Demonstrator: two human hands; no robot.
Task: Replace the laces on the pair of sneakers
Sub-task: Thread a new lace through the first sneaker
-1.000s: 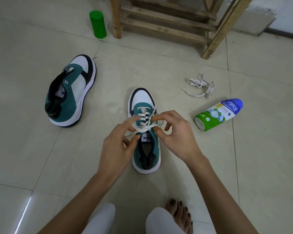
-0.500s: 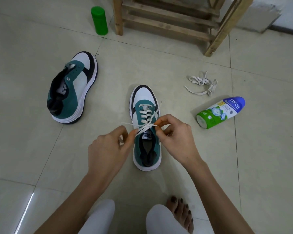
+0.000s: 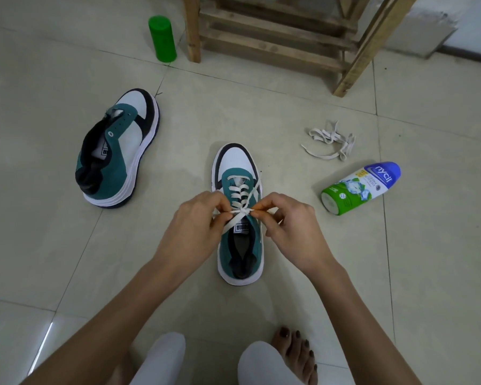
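Progress, my read: approx halfway. The near sneaker (image 3: 235,163) sits right in front of me, toe pointing away. It's laced w/ a white lace (image 3: 240,194) through the eyelets I can see. The ends meet in a knot (image 3: 243,212) at the top of the tongue. Looks like tie-off stage, bow not yet formed.

The far sneaker (image 3: 117,151), well off to the left, has no lace and its eyelets are bare, so that one's left to do in full. A loose lace (image 3: 329,140) lies bunched on the floor (image 3: 67,65) to the right, near a powder bottle (image 3: 361,187) lying on its side. Can't tell if it's an old one pulled out or the fresh one for shoe no. 2.

The L hand (image 3: 195,220) and R hand (image 3: 292,223) sit either side of the knot, just over the tongue. The L fingers (image 3: 220,202) are curled and pinch the lace strand on the left. The R fingers (image 3: 263,204) pinch the other strand, thumb vs forefinger. Both strands run short and fairly taut from the pinches into the knot. The knot sits btw the two hands, just beside the fingertips and clear of both palms. The lace tips are hidden in the hands.
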